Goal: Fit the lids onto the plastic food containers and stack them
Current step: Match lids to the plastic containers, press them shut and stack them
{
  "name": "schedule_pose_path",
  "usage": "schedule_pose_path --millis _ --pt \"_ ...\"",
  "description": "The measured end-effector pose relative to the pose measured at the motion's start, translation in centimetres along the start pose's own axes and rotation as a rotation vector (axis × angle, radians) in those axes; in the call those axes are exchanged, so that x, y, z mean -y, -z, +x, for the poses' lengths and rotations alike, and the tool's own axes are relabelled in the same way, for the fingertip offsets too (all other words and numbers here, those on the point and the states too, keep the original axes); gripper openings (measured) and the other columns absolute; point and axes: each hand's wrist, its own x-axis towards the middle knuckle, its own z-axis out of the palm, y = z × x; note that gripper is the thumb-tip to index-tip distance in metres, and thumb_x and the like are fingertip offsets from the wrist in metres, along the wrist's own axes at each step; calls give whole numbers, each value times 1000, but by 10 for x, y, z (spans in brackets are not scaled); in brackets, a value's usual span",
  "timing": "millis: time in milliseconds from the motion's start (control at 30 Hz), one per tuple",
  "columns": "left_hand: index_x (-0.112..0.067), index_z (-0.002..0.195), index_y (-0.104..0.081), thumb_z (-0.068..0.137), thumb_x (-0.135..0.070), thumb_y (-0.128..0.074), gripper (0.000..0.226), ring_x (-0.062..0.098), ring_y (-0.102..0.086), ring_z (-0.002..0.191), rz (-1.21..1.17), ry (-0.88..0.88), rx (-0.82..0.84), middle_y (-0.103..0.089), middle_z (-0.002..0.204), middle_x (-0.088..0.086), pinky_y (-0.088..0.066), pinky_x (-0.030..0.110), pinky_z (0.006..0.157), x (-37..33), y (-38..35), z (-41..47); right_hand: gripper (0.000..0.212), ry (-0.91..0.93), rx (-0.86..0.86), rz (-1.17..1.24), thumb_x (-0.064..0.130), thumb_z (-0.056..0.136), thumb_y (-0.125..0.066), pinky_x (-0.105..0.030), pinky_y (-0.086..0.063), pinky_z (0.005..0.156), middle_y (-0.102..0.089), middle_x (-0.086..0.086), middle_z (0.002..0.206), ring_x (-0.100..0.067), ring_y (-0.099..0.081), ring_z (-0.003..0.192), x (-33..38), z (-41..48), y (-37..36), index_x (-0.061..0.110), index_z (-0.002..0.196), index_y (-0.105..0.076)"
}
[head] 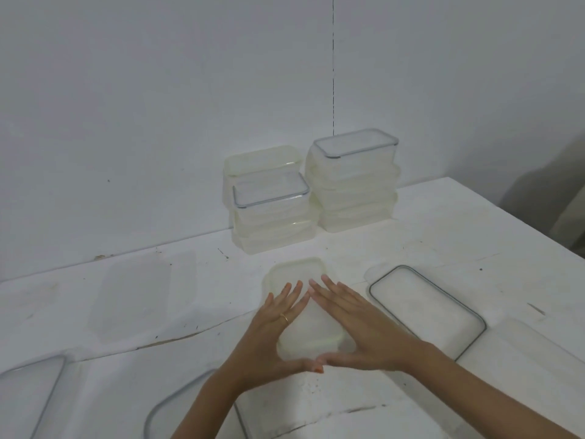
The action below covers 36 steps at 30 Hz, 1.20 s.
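Note:
A clear plastic container with a pale lid [297, 274] on it sits on the white table, in the middle of the view. Both my hands lie flat on that lid, fingers spread and thumbs touching at the near edge. My left hand [278, 327] covers its left side and wears a ring. My right hand [354, 324] covers its right side. Neither hand grips anything. Two stacks of lidded containers stand by the wall: a lower left stack [272, 217] and a taller right stack [354, 182].
A loose lid with a grey seal [427, 308] lies right of my hands, another clear lid [538, 353] beyond it. More lids lie at the left [136, 296], the near left corner [28, 397] and under my left forearm [164, 410]. The table edge [512, 213] runs along the right.

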Motion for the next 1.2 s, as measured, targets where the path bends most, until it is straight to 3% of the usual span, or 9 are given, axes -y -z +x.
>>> schedule_pose_path --millis 467,567,700,833,967,1000,1067,1133,1200 --pt "-19 149 -27 82 -59 -62 85 14 -12 147 -1 -110 -164 -19 158 -6 -7 36 120 8 -13 2 85 27 -259 -96 60 87 -55 -39 -24 116 -25 -5 156 -20 -18 146 -5 0 -30 3 145 -32" --pt "-25 149 -23 81 -61 -62 87 11 -7 147 -9 -112 -98 -14 158 -11 -7 39 121 14 -7 7 84 -19 -313 -97 61 86 -54 -40 -27 114 -29 -6 155 -20 -22 145 0 0 -32 2 144 -34" --pt "-51 144 -15 76 -62 -64 84 3 4 146 -58 -82 98 -6 157 -20 1 35 119 25 19 15 86 -262 -365 -136 67 87 -43 -39 -26 112 -33 -9 152 -22 -26 143 27 4 -47 2 143 -37" --pt "-45 141 -20 79 -29 -74 83 2 5 144 54 -76 205 -9 154 -17 4 25 118 37 38 26 77 -445 -376 -100 54 86 -40 -35 -24 113 -41 -16 147 -27 -34 138 64 5 -56 -2 139 -41" --pt "-21 141 -39 61 30 -52 96 19 -16 141 237 -147 -107 -38 147 13 -22 39 117 51 33 27 53 -192 -310 -116 45 91 -40 -30 -44 101 -56 -3 135 -20 -56 121 65 -9 -32 13 130 -56" --pt "-17 137 -46 67 25 -46 82 16 -19 141 134 -153 -151 -42 144 15 -18 32 118 49 29 23 48 -138 -312 -43 44 90 -46 -30 -41 101 -57 1 132 -17 -56 118 54 -9 -23 17 129 -56" --pt "-26 135 -50 93 -12 -47 44 3 -16 143 -155 -64 -138 -39 149 0 -7 20 118 29 23 14 51 -142 -317 66 50 87 -53 -26 -28 106 -51 8 137 -11 -43 127 24 -7 -7 25 131 -52" --pt "-38 138 -40 87 -52 -54 55 -8 -9 142 -281 40 -66 -25 153 -16 -1 20 117 17 13 7 66 -168 -277 68 66 82 -52 -18 -13 112 -39 13 147 -4 -25 140 -3 -5 1 30 136 -46" --pt "-39 140 -36 77 -65 -59 72 -6 -10 143 -208 21 -107 -23 153 -19 -3 25 119 19 4 6 78 -160 -237 76 75 76 -50 -12 -2 113 -32 14 151 0 -15 143 -18 -3 -3 30 139 -43"
